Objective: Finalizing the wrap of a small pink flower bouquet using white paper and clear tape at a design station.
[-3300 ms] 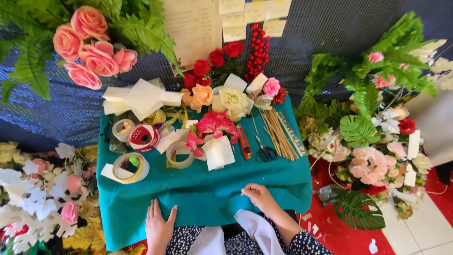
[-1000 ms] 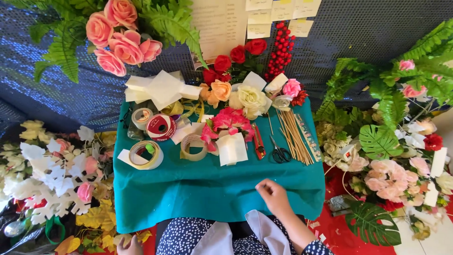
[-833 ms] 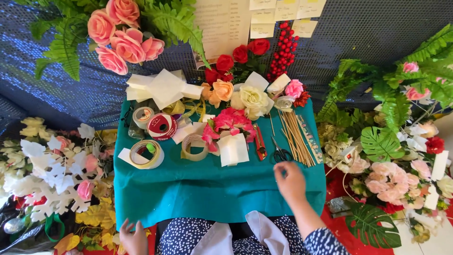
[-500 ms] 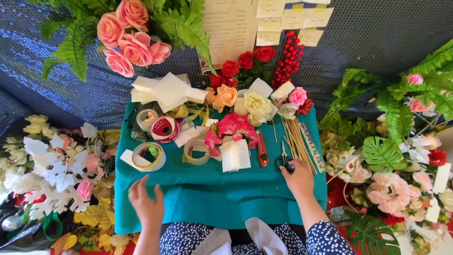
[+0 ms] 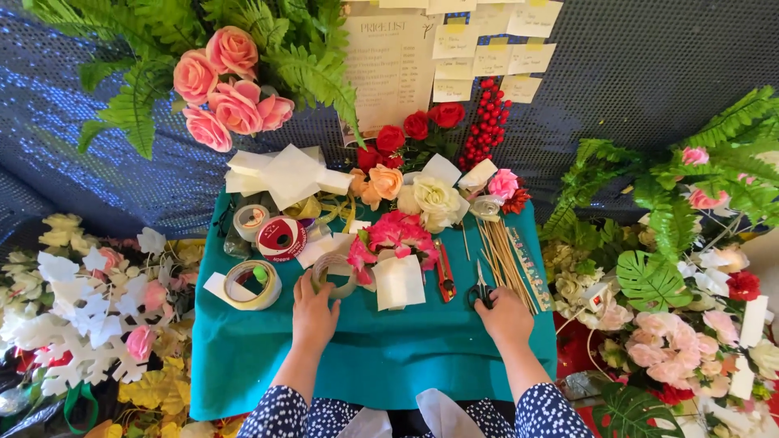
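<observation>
From the head view, a small table draped in a teal cloth [image 5: 381, 357] stood against a dark sequinned backdrop, crowded along its far half with craft supplies. The left hand [image 5: 315, 315] lay near the middle of the table, its fingers spread and curled over the near rim of a tan tape roll [image 5: 331, 272], touching it without lifting it. The right hand [image 5: 505, 315] rested towards the right edge, fingers bent down on the black handles of a pair of scissors [image 5: 481, 290], which lay flat with the blades pointing to the far edge; whether the fingers had closed around the handles could not be told.

Just right of the scissors lay a bundle of thin wooden sticks [image 5: 505, 261], and just left of them a red-handled cutter [image 5: 444, 276]. Between the two hands sat a folded white paper [image 5: 399, 282] under a spray of pink artificial flowers [image 5: 395, 235]. A wide beige tape roll [image 5: 251, 284] lay by the left edge, with a red ribbon spool [image 5: 281, 238] beyond it. Folded white papers [image 5: 284, 174] were stacked at the far left corner, and cream and orange fabric roses [image 5: 410, 191] lined the far edge. Pink roses with fern leaves [image 5: 227, 81] hung above the table.
</observation>
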